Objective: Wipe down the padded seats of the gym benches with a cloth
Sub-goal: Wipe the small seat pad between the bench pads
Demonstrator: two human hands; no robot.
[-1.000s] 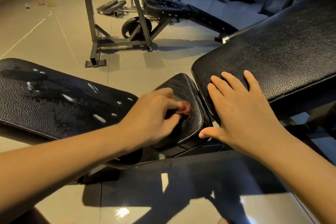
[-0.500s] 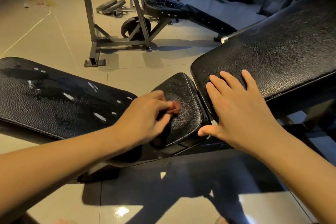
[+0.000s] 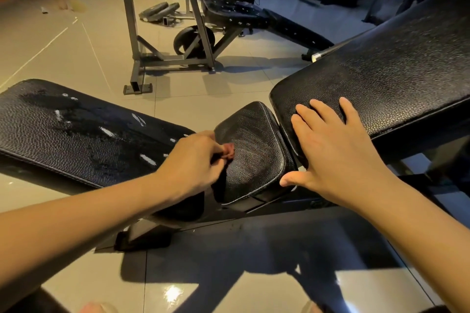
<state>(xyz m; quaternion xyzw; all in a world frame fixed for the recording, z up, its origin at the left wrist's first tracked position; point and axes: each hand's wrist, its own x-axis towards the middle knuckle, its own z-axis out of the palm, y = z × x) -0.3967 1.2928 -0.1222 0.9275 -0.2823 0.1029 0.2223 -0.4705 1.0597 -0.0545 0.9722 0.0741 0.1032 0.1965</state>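
A small black padded seat (image 3: 256, 145) sits in the middle of the view. My left hand (image 3: 190, 160) is closed around a small reddish cloth (image 3: 228, 150), pressing it on the seat's left edge; most of the cloth is hidden in my fingers. To the right rises a large inclined black backrest pad (image 3: 381, 79). My right hand (image 3: 338, 152) lies flat with fingers spread on its lower left corner, thumb hanging beside the seat. A second long black pad (image 3: 76, 134) with worn white scuffs lies to the left, partly under my left forearm.
The floor is glossy tile (image 3: 89, 58). A grey metal rack frame (image 3: 162, 58) stands behind the benches, with weight plates (image 3: 157, 11) and another black bench (image 3: 254, 18) beyond it. The bench's dark frame (image 3: 279, 208) runs under the seat.
My left hand has slid the cloth leftward across the small seat, from its middle to its left edge. The right hand has stayed planted on the backrest.
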